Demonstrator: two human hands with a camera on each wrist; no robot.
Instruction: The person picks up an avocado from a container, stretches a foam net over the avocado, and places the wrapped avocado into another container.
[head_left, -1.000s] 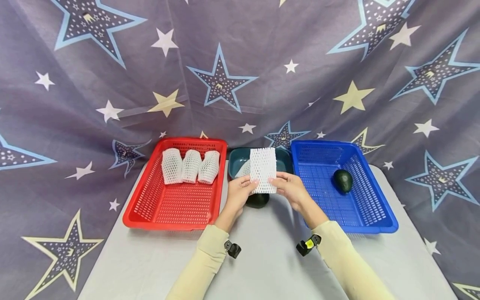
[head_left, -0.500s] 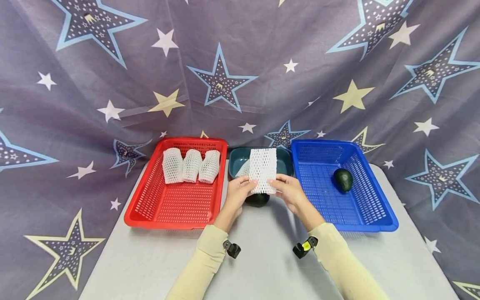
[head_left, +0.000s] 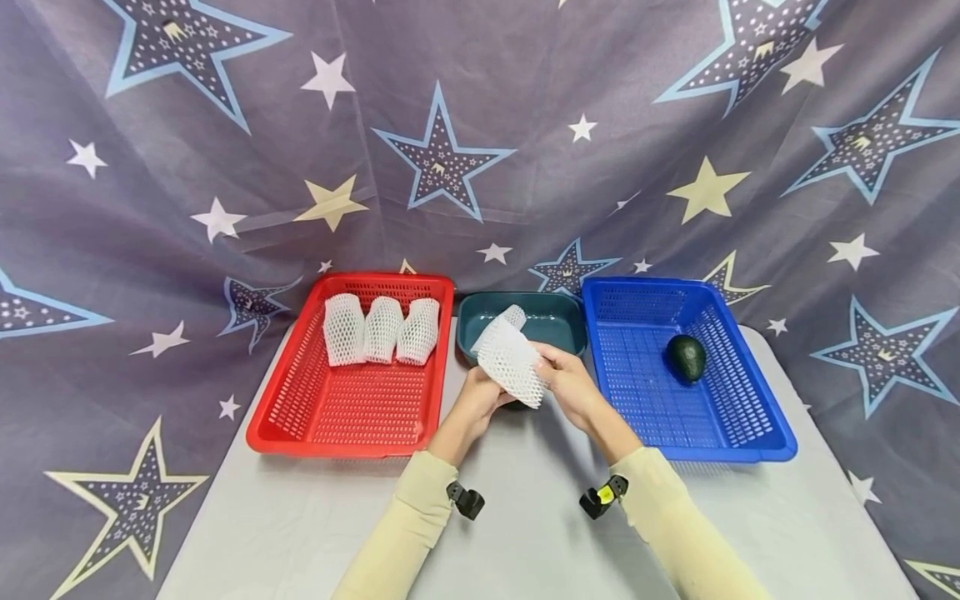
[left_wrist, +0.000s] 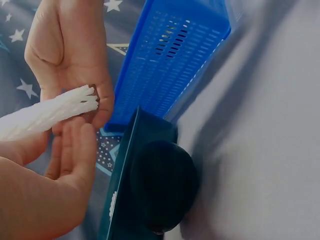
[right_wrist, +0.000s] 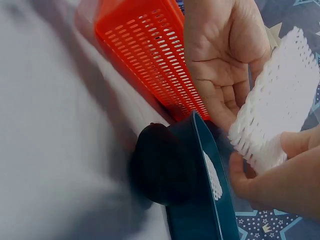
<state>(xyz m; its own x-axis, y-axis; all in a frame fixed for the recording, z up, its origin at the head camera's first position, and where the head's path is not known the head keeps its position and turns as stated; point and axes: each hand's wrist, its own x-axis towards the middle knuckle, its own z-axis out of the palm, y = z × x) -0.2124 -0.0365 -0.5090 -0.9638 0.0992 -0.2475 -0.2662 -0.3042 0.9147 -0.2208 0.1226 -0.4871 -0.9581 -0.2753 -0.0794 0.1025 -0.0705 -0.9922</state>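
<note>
A white foam net sleeve (head_left: 512, 360), flattened and tilted, is pinched by my right hand (head_left: 573, 387) at its right edge. My left hand (head_left: 476, 408) lies under the sleeve's lower left side, its fingers loosely extended against it. In the right wrist view the palm of the left hand (right_wrist: 222, 60) shows beside the edge of the sleeve (right_wrist: 280, 105). Below both hands, a dark avocado (left_wrist: 165, 185) rests on the table before the teal bin; the head view mostly hides it. Another foam net (head_left: 516, 315) lies inside the teal bin (head_left: 573, 321).
On the left stands a red basket (head_left: 348, 450) with three bulging foam net sleeves (head_left: 383, 330) at its back. A blue basket (head_left: 712, 457) on the right holds one avocado (head_left: 686, 358). A star-patterned curtain (head_left: 450, 242) hangs behind the white table (head_left: 525, 517).
The sleeve, upright before, has tilted, its top swinging left and its bottom right. My left hand has shifted from its front edge to beneath it. The right hand still holds it.
</note>
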